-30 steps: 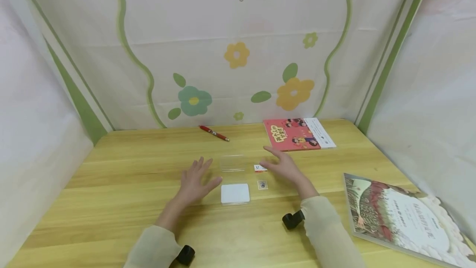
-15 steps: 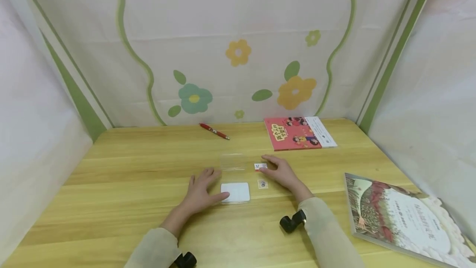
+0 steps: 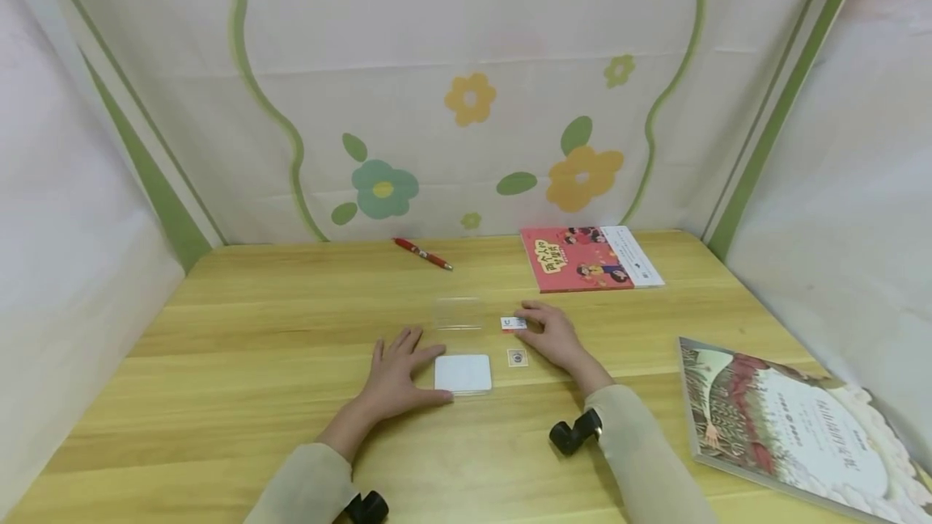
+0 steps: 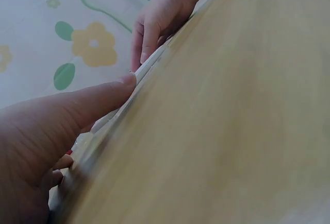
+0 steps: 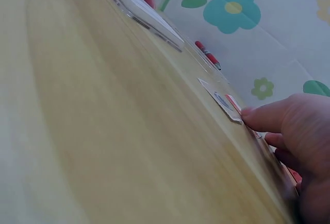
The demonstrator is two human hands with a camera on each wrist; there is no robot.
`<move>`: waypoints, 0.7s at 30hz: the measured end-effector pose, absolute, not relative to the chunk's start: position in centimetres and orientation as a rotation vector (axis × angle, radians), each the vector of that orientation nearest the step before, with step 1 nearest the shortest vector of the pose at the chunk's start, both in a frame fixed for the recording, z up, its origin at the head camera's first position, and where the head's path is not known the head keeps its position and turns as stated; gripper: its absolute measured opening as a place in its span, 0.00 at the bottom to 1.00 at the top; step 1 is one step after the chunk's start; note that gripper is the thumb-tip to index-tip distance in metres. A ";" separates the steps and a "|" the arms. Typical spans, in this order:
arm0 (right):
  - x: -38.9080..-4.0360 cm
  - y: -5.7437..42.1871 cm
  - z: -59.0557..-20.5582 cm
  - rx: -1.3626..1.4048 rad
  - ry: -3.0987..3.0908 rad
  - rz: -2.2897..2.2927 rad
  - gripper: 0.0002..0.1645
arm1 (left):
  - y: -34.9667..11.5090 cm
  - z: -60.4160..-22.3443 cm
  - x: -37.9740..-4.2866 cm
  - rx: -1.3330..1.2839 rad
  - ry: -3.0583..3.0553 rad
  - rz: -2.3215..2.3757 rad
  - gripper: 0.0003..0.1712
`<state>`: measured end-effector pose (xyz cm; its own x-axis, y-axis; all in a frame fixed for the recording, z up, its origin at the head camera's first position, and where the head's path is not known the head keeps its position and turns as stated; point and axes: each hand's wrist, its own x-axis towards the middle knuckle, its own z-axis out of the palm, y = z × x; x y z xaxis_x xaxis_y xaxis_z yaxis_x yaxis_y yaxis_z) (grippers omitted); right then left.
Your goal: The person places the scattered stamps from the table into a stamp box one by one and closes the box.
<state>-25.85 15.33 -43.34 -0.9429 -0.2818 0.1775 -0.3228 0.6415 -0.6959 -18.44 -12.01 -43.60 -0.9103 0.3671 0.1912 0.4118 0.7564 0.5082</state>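
A shallow clear case [image 3: 482, 393] with a white card [image 3: 463, 373] on top lies mid-table. My left hand [image 3: 393, 378] spans its left end, thumb at the near edge and index finger at the far corner. In the left wrist view, the thumb [image 4: 105, 98] meets the case's edge. My right hand [image 3: 557, 337] has thumb and index finger at opposite edges of a small white-and-red paper piece [image 3: 508, 323], partly covering it. A small square stamp-like paper [image 3: 518, 357] lies just nearer, right of the case. A transparent lid [image 3: 459, 314] lies behind the case.
A red pen [image 3: 422, 253] lies at the back of the wooden table [image 3: 240, 362]. Towards the back right is a red book [image 3: 575, 259]; a larger illustrated book [image 3: 794, 419] lies at the right. White flowered curtains [image 3: 291, 63] enclose the table.
My left hand has moved right and round the end of the case. The right hand's fingers have lowered and closed in at the white-and-red paper piece.
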 end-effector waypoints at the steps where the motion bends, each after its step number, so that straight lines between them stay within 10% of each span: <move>1: -25.9 15.3 -43.3 0.509 -2.801 1.195 0.19 | -12.0 -43.6 -18.5 -0.640 -2.870 -0.848 0.44; 21: -26.0 15.3 -43.6 0.528 -2.752 1.119 0.10 | -12.0 -43.5 -18.4 -0.643 -2.881 -0.813 0.42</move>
<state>-25.99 15.30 -43.57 -0.9312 -0.2723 0.2422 -0.3641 0.6649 -0.6522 -18.36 -11.99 -43.48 -0.9087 0.3733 0.1868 0.4159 0.7710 0.4823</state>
